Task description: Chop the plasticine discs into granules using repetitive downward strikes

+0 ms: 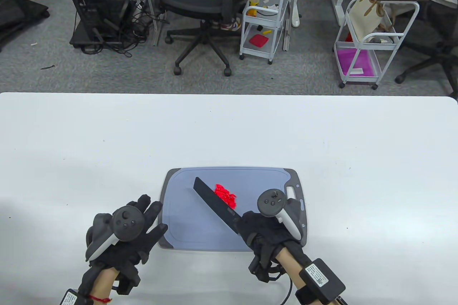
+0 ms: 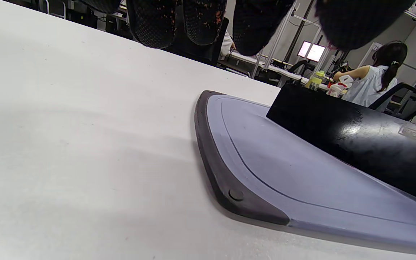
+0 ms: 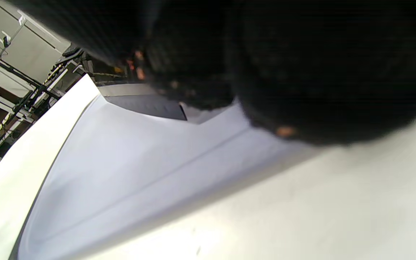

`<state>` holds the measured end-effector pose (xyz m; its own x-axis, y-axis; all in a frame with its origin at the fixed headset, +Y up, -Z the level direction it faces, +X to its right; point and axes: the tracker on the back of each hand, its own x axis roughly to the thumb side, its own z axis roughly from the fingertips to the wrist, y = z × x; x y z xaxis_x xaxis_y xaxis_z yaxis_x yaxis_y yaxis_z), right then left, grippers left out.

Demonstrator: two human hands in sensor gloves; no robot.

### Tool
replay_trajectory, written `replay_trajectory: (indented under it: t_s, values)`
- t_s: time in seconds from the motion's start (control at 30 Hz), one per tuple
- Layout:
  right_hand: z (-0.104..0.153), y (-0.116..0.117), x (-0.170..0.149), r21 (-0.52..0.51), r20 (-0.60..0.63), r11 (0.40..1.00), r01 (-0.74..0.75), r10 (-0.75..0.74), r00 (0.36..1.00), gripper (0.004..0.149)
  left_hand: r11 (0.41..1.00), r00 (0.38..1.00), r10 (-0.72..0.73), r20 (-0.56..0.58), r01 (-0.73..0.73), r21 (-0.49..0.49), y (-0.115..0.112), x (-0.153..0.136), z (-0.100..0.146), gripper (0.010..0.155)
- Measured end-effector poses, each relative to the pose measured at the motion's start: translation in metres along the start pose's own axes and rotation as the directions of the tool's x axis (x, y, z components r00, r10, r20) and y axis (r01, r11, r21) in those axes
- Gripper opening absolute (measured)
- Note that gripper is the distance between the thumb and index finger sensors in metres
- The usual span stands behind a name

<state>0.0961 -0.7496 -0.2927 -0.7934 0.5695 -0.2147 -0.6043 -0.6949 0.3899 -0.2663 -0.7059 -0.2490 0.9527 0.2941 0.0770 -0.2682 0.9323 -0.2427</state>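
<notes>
A small heap of red plasticine pieces [image 1: 226, 195] lies on the grey-blue cutting board [image 1: 186, 212] near its middle. My right hand [image 1: 266, 230] grips the handle of a black knife [image 1: 214, 203], whose blade runs diagonally up-left and rests on the board along the heap's left side. The blade also shows in the left wrist view [image 2: 356, 137], standing on the board [image 2: 265, 162]. My left hand [image 1: 123, 233] rests on the table beside the board's left edge with its fingers spread, holding nothing. The right wrist view is mostly filled by my dark glove [image 3: 302, 65].
The white table [image 1: 107, 140] stretches wide around the board. Beyond its far edge stand an office chair [image 1: 200, 1], a computer tower [image 1: 94, 1] and two white carts [image 1: 263, 15]. The board has a handle hole [image 1: 291, 192] at its right end.
</notes>
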Motion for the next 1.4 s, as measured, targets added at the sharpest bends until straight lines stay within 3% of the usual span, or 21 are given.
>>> replay_trajectory:
  t_s: [0.17,0.33,0.43,0.53,0.67,0.87,1.0,1.2,1.27,1.4]
  values:
    - [-0.011,-0.029,0.002,-0.032,0.136,0.996,0.085,-0.080,0.987,0.052,1.000,1.000,-0.007,0.002,0.007,-0.003,-0.001,0.001,0.000,0.072]
    - [-0.038,-0.055,0.023,-0.259,0.235,0.952,-0.160,0.223,0.946,0.041,1.000,1.000,-0.018,-0.002,0.018,-0.007,-0.002,0.001,0.000,0.072]
    - [-0.055,-0.053,0.029,-0.336,0.251,0.900,-0.279,0.371,0.894,0.040,1.000,1.000,-0.017,-0.005,0.017,-0.004,-0.001,0.000,0.000,0.072]
    - [-0.061,-0.044,0.027,-0.307,0.258,0.893,-0.329,0.411,0.874,0.040,1.000,1.000,-0.010,-0.005,0.010,0.005,0.001,-0.001,0.002,0.072]
    - [-0.053,-0.040,0.020,-0.277,0.307,0.909,-0.311,0.390,0.868,0.040,1.000,1.000,-0.002,-0.007,0.002,0.012,0.002,-0.001,0.002,0.072]
    - [-0.039,-0.039,0.014,-0.327,0.314,0.890,-0.317,0.419,0.852,0.041,1.000,1.000,-0.011,-0.003,0.011,-0.002,0.000,0.002,0.001,0.072]
    - [-0.021,-0.046,0.012,-0.352,0.265,0.903,-0.247,0.349,0.899,0.048,1.000,1.000,-0.008,-0.001,0.008,-0.002,0.000,0.000,0.001,0.072]
    - [0.032,-0.064,0.001,-0.371,0.068,0.918,-0.139,0.176,0.982,0.057,1.000,1.000,0.007,-0.009,-0.007,0.006,0.000,-0.003,0.000,0.072]
    - [0.053,-0.070,-0.010,-0.431,-0.025,0.890,-0.149,0.154,0.988,0.057,1.000,1.000,0.004,-0.009,-0.004,0.006,0.000,-0.002,0.000,0.072]
    - [0.067,-0.068,-0.029,-0.521,-0.171,0.808,-0.277,0.219,0.961,0.054,1.000,1.000,0.018,0.002,-0.018,0.003,-0.001,0.000,-0.001,0.072]
